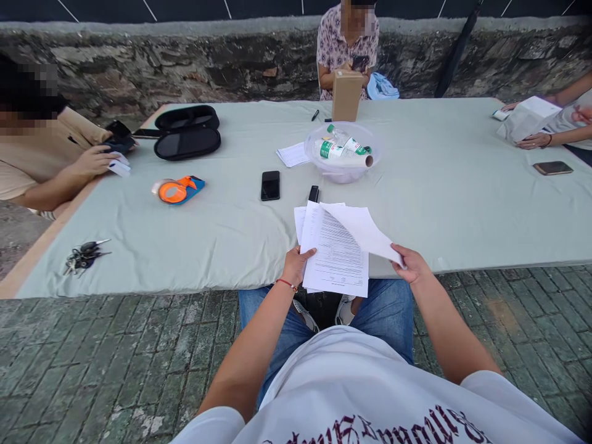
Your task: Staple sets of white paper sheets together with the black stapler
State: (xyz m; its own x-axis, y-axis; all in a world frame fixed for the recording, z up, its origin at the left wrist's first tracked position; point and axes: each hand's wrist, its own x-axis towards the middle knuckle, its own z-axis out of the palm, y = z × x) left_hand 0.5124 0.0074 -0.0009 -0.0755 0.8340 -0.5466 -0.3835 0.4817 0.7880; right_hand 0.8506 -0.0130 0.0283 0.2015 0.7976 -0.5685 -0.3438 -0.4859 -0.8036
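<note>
My left hand (296, 266) grips the left edge of a stack of printed sheets (340, 253), thumb on top, at the near edge of the table. Between the fingers of my right hand (411, 264) is the corner of the top sheet (365, 228), lifted and curled over to the right. Its blank side faces up, and part of the printed page beneath it is covered. Other papers (300, 221) stick out behind the stack on the tabletop. Just beyond the sheets lies a small black stapler-like object (313, 193); a black phone (271, 185) is to its left.
A clear plastic bowl (342, 174) holds bottles and a roll. Farther back stands a cardboard box (346, 95). On the left are a tape dispenser (178, 190), keys (86, 257) and an open black case (187, 143). People sit left, opposite and right; another phone (553, 168) lies right.
</note>
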